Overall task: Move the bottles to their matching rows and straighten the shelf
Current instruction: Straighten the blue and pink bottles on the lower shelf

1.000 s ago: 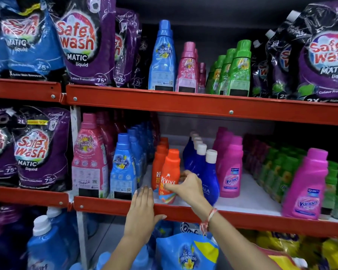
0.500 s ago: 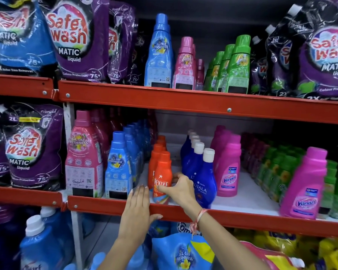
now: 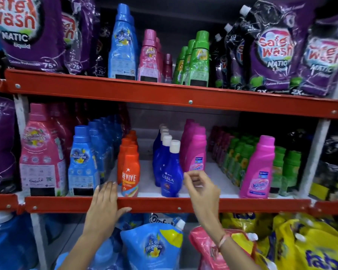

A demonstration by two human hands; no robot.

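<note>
On the middle shelf an orange Revive bottle (image 3: 130,172) stands upright at the front of its orange row. To its right is a row of dark blue Ujala bottles (image 3: 169,172) with white caps, then a row of pink Vanish bottles (image 3: 194,151). A lone pink Vanish bottle (image 3: 257,168) stands in front of the green bottles (image 3: 238,158) at the right. My left hand (image 3: 105,205) lies flat on the red shelf rail (image 3: 164,205). My right hand (image 3: 201,188) hovers with fingers loosely curled just right of the front blue bottle, holding nothing.
Large pink (image 3: 41,152) and light blue (image 3: 84,162) softener bottles fill the shelf's left side. Purple Safe Wash pouches (image 3: 27,32) and more bottles sit on the shelf above. Blue, pink and yellow refill pouches (image 3: 154,248) crowd the shelf below my arms.
My right hand has let go of the orange Revive bottle and moved right, past the blue bottles. The orange bottle now stands upright. My left hand has stayed on the rail.
</note>
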